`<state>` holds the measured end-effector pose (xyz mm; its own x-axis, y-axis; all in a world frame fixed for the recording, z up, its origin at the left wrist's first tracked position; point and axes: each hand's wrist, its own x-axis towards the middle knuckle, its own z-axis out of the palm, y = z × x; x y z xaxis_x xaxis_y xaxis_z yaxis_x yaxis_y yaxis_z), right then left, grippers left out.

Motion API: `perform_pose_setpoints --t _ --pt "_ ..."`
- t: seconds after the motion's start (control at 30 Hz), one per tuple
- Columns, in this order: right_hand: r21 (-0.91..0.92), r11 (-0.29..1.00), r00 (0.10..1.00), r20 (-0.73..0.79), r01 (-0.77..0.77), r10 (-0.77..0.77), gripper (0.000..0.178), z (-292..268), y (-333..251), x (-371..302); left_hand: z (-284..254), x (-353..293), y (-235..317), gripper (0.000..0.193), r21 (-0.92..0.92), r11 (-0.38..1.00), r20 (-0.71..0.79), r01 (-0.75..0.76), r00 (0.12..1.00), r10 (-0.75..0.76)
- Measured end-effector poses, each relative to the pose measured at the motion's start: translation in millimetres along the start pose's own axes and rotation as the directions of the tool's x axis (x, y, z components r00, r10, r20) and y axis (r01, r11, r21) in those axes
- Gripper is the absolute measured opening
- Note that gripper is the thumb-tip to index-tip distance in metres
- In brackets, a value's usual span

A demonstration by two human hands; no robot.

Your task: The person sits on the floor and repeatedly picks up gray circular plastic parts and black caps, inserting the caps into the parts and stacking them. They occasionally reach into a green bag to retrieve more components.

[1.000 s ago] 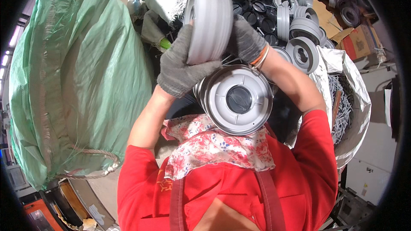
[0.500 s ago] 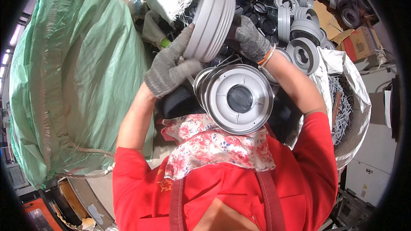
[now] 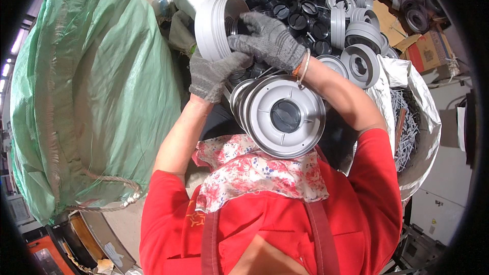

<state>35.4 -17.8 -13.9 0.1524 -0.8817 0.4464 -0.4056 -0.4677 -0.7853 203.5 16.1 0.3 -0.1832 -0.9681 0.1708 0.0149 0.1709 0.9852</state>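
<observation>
My left hand (image 3: 216, 74), in a grey knit glove, grips the lower rim of a grey ribbed plastic ring (image 3: 211, 28) that is tilted on its side. The gloved right hand (image 3: 267, 40) reaches into the open side of that ring, fingers bent; a dark piece shows by its fingertips, but what they hold is partly hidden. Close below both hands, a stack of round grey parts (image 3: 265, 137) leans in my lap, the front one with a black round cap (image 3: 285, 115) at its centre. Many loose black caps (image 3: 300, 12) lie heaped beyond the right hand.
Finished-looking grey round parts (image 3: 360, 66) pile up at the far right. A white sack (image 3: 428, 107) of screws (image 3: 405, 132) stands at my right. The large green woven sack (image 3: 107, 86) fills the left side. A cardboard box (image 3: 428, 53) sits far right.
The grey ring has moved left and slightly down, turning its open side toward the right. My right hand has come left from the black caps to the ring's opening.
</observation>
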Motion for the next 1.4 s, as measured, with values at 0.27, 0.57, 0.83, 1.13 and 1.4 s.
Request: perform_pose_setpoints --t 0.27,0.57,0.83,1.13,1.4 --pt "-0.490 0.851 0.982 0.099 0.190 -0.162 0.072 -12.9 -12.0 -4.3 -12.1 -3.3 -4.4 0.043 -0.242 0.957 0.079 0.158 0.987 -0.143" --pt "-0.426 0.596 0.727 0.488 0.681 -0.483 0.054 -29.8 -21.2 -7.6 -31.0 9.8 16.5 0.035 -0.283 0.879 0.247 0.384 0.915 -0.320" --pt "-0.483 0.613 0.780 0.415 0.625 -0.468 0.060 -24.8 -18.5 -13.7 -16.6 10.2 33.4 0.031 -0.300 0.888 0.160 0.349 0.936 -0.314" --pt "-0.329 0.735 0.800 0.349 0.592 -0.488 0.052 -26.4 -23.6 -13.9 -19.0 6.6 35.8 0.032 -0.295 0.883 0.185 0.366 0.928 -0.323" --pt "-0.462 0.629 0.763 0.195 0.626 -0.616 0.036 -27.4 0.1 3.4 -18.7 9.5 16.5 0.082 0.577 0.553 0.399 -0.601 0.798 0.451"
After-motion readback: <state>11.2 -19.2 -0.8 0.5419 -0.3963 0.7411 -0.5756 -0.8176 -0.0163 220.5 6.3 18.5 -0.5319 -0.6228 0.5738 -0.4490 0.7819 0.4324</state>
